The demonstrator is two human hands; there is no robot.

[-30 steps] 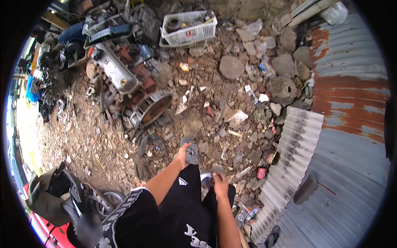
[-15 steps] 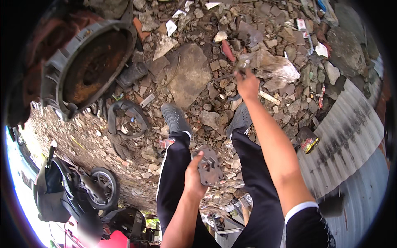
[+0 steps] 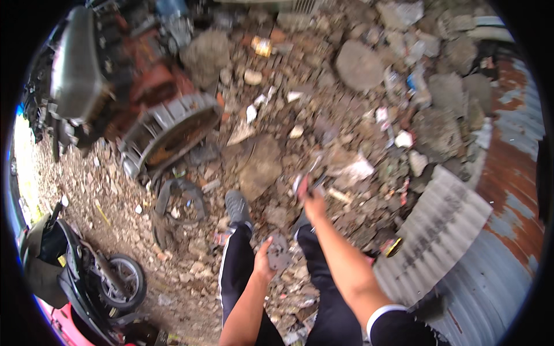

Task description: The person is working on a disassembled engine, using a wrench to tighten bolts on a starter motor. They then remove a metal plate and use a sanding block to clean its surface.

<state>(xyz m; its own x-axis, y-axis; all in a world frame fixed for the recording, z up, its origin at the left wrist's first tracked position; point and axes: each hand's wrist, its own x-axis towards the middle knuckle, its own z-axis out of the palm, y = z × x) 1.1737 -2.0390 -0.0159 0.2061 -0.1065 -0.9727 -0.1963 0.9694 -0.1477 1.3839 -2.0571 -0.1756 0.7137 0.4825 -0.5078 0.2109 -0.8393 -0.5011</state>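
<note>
My left hand (image 3: 264, 262) grips a flat, dull grey metal part (image 3: 279, 252) with holes in it, its thumb along the near face. This part is held between my knees, above the rubble. Farther forward and to the right, my right hand (image 3: 312, 202) is closed round a slim red object (image 3: 302, 185), possibly a tool handle; motion blur hides its exact kind. That hand hangs low over the stones, just past my right shoe (image 3: 303, 220). My left shoe (image 3: 236, 207) rests on the ground beside a large flat stone (image 3: 261, 170).
A big engine (image 3: 156, 86) with a round grey housing (image 3: 173, 130) lies at the far left. Near it is a dark rubber loop (image 3: 180, 199). A motorcycle (image 3: 86, 265) stands at the lower left. Corrugated sheets (image 3: 435, 236) cover the right side. Broken stones and litter surround my feet.
My view has tilted up, showing more of the engine and ground ahead. The red object that lay on the rubble is now in my right hand. My left hand keeps the metal part.
</note>
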